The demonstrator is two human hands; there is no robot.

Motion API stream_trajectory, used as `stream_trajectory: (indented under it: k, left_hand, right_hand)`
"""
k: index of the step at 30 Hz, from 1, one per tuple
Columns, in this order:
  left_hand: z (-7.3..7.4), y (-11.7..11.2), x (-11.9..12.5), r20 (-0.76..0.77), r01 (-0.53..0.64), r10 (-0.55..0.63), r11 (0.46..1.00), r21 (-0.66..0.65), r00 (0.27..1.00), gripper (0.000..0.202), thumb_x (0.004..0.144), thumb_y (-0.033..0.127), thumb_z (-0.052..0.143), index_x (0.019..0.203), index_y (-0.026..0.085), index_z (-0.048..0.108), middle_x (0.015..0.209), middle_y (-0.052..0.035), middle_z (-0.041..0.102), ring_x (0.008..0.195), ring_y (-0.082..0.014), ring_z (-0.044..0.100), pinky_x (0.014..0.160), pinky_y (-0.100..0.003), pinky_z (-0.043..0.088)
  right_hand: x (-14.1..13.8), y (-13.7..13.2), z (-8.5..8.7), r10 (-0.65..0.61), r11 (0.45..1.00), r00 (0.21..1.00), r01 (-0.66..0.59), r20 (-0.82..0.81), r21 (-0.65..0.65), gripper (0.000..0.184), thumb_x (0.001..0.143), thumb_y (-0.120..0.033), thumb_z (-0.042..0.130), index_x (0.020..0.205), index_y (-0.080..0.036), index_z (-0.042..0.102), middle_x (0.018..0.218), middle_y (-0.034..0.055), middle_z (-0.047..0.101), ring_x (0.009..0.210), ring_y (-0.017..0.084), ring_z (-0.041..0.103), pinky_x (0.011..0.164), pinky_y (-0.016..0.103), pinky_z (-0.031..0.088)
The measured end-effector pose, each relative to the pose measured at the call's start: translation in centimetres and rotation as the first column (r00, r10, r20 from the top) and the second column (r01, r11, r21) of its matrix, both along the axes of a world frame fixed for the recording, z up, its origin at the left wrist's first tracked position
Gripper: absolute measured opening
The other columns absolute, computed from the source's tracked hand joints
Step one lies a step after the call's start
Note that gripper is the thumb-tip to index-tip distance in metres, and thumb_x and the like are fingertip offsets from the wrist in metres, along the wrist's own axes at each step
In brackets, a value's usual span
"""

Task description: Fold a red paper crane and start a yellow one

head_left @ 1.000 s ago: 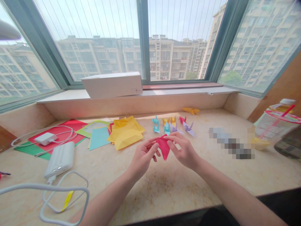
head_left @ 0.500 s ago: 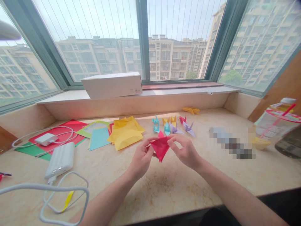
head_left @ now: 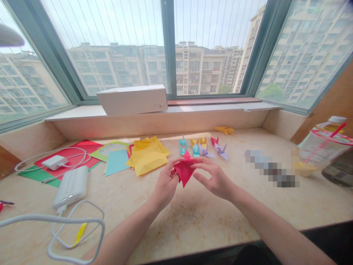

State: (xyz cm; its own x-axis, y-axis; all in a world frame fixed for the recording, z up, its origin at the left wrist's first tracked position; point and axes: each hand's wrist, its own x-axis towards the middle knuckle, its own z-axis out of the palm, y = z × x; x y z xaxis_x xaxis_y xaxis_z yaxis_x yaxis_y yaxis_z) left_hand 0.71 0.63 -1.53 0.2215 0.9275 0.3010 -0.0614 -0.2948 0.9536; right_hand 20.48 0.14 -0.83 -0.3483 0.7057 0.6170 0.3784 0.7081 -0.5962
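Note:
Both my hands hold a folded red paper piece point(head_left: 184, 170) above the marble sill point(head_left: 176, 217). My left hand point(head_left: 164, 186) pinches its left edge, fingers curled. My right hand point(head_left: 214, 178) pinches the paper's upper right edge with thumb and forefinger. Just behind the paper stand several small folded cranes point(head_left: 202, 146) in blue, yellow, red and purple. Crumpled yellow paper point(head_left: 147, 156) lies to the left of my hands.
Flat coloured sheets point(head_left: 82, 154), a white charger point(head_left: 54, 162) and a white power bank point(head_left: 71, 186) with looping cable point(head_left: 75, 224) lie at left. A white box point(head_left: 132, 99) sits on the window ledge. A plastic cup with red straw point(head_left: 324, 145) stands at right.
The red paper has shifted slightly left and up between my hands and turned, its lower point now shorter. My right fingers have slid along its top edge.

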Motion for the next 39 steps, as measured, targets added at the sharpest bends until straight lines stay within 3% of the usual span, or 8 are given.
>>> stream_trajectory:
  k: [9, 13, 17, 20, 24, 28, 35, 39]
  left_hand:
    - [0.7, -0.7, 0.2, -0.011, 0.012, -0.013, 0.998, -0.062, 1.000, 0.023, 0.090, 0.024, 0.054, 0.112, 0.020, 0.057, 0.109, -0.0071, 0.069, 0.076, -0.0138, 0.067, 0.068, -0.026, 0.055]
    - [1.2, -1.1, 0.5, 0.003, 0.028, -0.028, 0.992, -0.121, 1.000, 0.028, 0.092, 0.033, 0.053, 0.116, 0.019, 0.054, 0.108, -0.0086, 0.070, 0.078, -0.0166, 0.068, 0.067, -0.029, 0.057]
    - [1.4, -1.3, 0.7, -0.013, 0.008, -0.009, 0.994, -0.106, 1.000, 0.030, 0.089, 0.033, 0.058, 0.115, 0.018, 0.057, 0.107, -0.0089, 0.070, 0.086, -0.0191, 0.068, 0.074, -0.030, 0.056]
    - [1.3, -1.1, 0.6, -0.017, -0.010, 0.009, 0.994, -0.113, 1.000, 0.029, 0.089, 0.033, 0.058, 0.114, 0.018, 0.058, 0.111, -0.0095, 0.069, 0.090, -0.0203, 0.068, 0.076, -0.030, 0.055]
    - [0.8, -0.8, 0.5, 0.004, -0.041, 0.042, 0.988, -0.151, 0.999, 0.030, 0.090, 0.034, 0.058, 0.115, 0.018, 0.056, 0.112, -0.0102, 0.067, 0.094, -0.0218, 0.068, 0.077, -0.032, 0.056]
    - [0.5, -0.9, 0.7, 0.021, 0.005, -0.002, 0.989, -0.147, 1.000, 0.035, 0.088, 0.035, 0.063, 0.117, 0.018, 0.053, 0.106, -0.0087, 0.068, 0.078, -0.0182, 0.070, 0.075, -0.034, 0.057]
    - [0.2, -0.7, 0.5, -0.049, 0.067, -0.070, 0.996, -0.055, 0.996, 0.041, 0.086, 0.024, 0.065, 0.125, 0.019, 0.053, 0.111, -0.0107, 0.068, 0.088, -0.0202, 0.070, 0.078, -0.034, 0.057]
    - [0.0, -0.3, 0.2, -0.037, 0.033, -0.035, 0.998, -0.056, 0.999, 0.045, 0.083, 0.016, 0.062, 0.127, 0.020, 0.055, 0.116, -0.0099, 0.066, 0.097, -0.0216, 0.068, 0.086, -0.038, 0.057]
  right_hand:
    - [-0.3, -0.3, -0.2, 0.055, 0.998, 0.991, -0.054, 0.122, -0.011, 0.032, 0.089, -0.029, 0.065, 0.121, -0.026, 0.068, 0.133, 0.0100, 0.059, 0.122, 0.025, 0.056, 0.105, 0.044, 0.045]
    - [-0.5, -0.7, -0.2, -0.057, 0.997, 0.975, 0.044, 0.213, 0.065, 0.027, 0.085, -0.037, 0.070, 0.110, -0.028, 0.073, 0.128, 0.0098, 0.060, 0.119, 0.029, 0.056, 0.102, 0.052, 0.043]
    - [-0.7, -0.6, -0.6, -0.103, 0.990, 0.973, 0.079, 0.205, 0.121, 0.017, 0.084, -0.037, 0.071, 0.098, -0.028, 0.076, 0.105, 0.0072, 0.067, 0.099, 0.025, 0.062, 0.092, 0.048, 0.045]
    - [-0.7, -0.5, -0.7, -0.116, 0.985, 0.974, 0.087, 0.192, 0.151, 0.012, 0.084, -0.036, 0.073, 0.091, -0.027, 0.076, 0.101, 0.0059, 0.067, 0.096, 0.024, 0.061, 0.090, 0.046, 0.044]
    - [-0.9, -0.8, -0.7, -0.134, 0.980, 0.971, 0.100, 0.197, 0.175, 0.019, 0.079, -0.042, 0.076, 0.093, -0.028, 0.076, 0.105, 0.0066, 0.064, 0.101, 0.025, 0.060, 0.091, 0.046, 0.041]
    - [-1.5, -1.1, -0.6, -0.142, 0.982, 0.962, 0.107, 0.234, 0.156, 0.031, 0.074, -0.052, 0.077, 0.086, -0.023, 0.071, 0.101, 0.0069, 0.066, 0.098, 0.026, 0.060, 0.090, 0.045, 0.040]
    - [-1.9, -1.3, -0.3, -0.181, 0.973, 0.948, 0.135, 0.262, 0.185, 0.005, 0.087, -0.025, 0.062, 0.086, -0.020, 0.062, 0.092, 0.0058, 0.070, 0.089, 0.023, 0.064, 0.082, 0.037, 0.042]
    - [-1.7, -1.1, -0.8, -0.246, 0.960, 0.952, 0.214, 0.180, 0.181, 0.007, 0.090, -0.020, 0.054, 0.087, -0.020, 0.061, 0.077, 0.0037, 0.068, 0.072, 0.020, 0.062, 0.072, 0.035, 0.044]
